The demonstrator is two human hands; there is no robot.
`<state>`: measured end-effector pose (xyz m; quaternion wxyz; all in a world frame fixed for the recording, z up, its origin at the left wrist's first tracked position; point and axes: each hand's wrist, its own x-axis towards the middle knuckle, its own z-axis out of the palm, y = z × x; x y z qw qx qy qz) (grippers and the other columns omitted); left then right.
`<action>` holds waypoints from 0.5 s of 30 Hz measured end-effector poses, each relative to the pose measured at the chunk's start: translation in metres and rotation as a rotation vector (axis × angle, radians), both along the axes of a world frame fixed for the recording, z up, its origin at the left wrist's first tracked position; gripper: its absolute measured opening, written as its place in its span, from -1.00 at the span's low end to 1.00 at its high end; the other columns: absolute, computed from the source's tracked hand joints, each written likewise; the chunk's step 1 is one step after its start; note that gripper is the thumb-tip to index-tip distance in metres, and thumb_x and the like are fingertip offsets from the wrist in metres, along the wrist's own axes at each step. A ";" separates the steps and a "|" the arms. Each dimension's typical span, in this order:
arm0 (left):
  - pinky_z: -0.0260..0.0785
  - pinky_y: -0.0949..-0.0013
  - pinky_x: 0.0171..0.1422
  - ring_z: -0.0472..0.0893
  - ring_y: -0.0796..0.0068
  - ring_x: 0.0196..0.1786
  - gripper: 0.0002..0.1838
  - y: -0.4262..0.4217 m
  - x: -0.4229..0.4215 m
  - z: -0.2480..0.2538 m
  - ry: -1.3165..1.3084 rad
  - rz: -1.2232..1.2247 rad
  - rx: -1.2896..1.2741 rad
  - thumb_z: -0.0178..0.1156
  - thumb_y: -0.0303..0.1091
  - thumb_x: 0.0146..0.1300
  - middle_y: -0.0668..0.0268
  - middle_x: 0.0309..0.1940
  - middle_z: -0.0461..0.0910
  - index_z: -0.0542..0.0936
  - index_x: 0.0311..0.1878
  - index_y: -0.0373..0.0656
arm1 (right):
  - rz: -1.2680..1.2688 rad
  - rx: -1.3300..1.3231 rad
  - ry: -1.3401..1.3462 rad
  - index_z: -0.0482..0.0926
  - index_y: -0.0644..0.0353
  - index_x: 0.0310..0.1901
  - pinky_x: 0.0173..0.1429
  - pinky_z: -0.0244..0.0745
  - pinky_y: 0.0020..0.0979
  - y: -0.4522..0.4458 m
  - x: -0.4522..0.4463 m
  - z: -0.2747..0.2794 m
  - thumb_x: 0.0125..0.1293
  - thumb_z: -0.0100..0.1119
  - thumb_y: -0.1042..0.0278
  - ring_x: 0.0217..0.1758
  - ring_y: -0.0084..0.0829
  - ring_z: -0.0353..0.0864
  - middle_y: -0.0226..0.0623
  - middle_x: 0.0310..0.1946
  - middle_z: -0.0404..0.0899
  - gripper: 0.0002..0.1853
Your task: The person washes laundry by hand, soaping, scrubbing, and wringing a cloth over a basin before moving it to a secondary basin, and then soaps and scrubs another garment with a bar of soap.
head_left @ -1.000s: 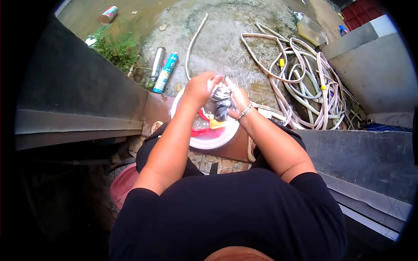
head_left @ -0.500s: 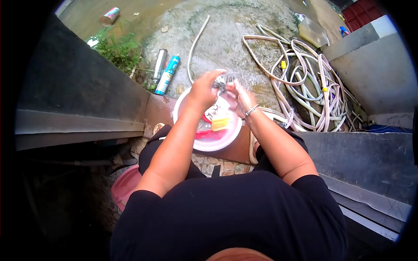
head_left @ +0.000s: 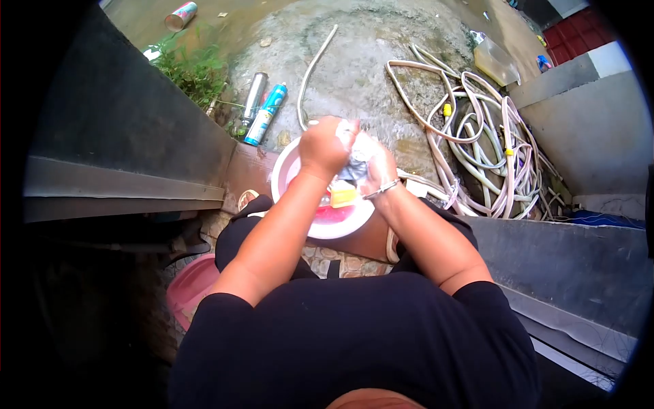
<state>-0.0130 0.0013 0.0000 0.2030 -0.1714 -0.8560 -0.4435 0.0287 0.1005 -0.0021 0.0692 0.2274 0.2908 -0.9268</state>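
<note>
Above a pale pink basin (head_left: 281, 178), my left hand (head_left: 325, 146) is closed in a fist around a wet, foamy grey-and-white cloth (head_left: 357, 165). My right hand (head_left: 379, 169), with a bracelet at its wrist, grips the same bunched cloth from the other side; its fingers are partly hidden by foam. Just below the cloth a yellow block-like object (head_left: 343, 198) shows in the basin; I cannot tell its kind. Something bright pink-red (head_left: 330, 214) lies in the basin beneath it.
A tangled pale hose (head_left: 470, 140) lies to the right. A blue can (head_left: 266, 114) and a silver can (head_left: 255, 99) lie ahead on the left. Dark walls (head_left: 129, 116) flank both sides. A pink tub (head_left: 191, 290) is beside my left leg. Farther off lie a clear container (head_left: 496, 61) and another can (head_left: 180, 16).
Both hands have come lower and closer over the basin. My left hand has closed into a fist, and more of the foamy cloth shows between the hands. The view has shifted slightly.
</note>
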 end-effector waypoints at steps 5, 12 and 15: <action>0.37 0.24 -0.47 0.50 0.15 -0.59 -0.68 0.022 0.038 -0.011 0.185 -0.316 -0.096 0.29 -0.07 -0.02 0.21 -0.64 0.48 0.50 -0.64 -0.08 | 0.208 -0.172 0.121 0.46 0.12 -0.40 -0.29 0.47 -0.33 0.031 -0.015 -0.056 0.30 -0.11 0.17 -0.41 -0.38 0.54 -0.28 -0.45 0.55 -0.75; 0.37 0.16 -0.40 0.53 0.06 -0.43 -0.66 -0.002 0.002 0.005 -0.035 0.027 -0.102 0.13 -0.02 0.13 0.16 -0.51 0.54 0.55 -0.51 -0.12 | 0.124 -0.008 0.011 0.48 0.15 -0.22 -0.24 0.52 -0.38 0.006 0.002 0.008 0.30 -0.09 0.32 -0.30 -0.40 0.59 -0.34 -0.38 0.56 -0.84; 0.40 0.19 -0.21 0.56 0.09 -0.27 -0.72 -0.007 -0.003 0.000 -0.115 -0.093 -0.033 0.16 -0.10 0.13 0.15 -0.35 0.57 0.57 -0.31 -0.14 | 0.104 0.025 0.096 0.42 0.21 -0.13 -0.15 0.54 -0.33 0.016 -0.002 -0.006 0.33 -0.10 0.33 -0.28 -0.39 0.59 -0.26 -0.26 0.55 -0.81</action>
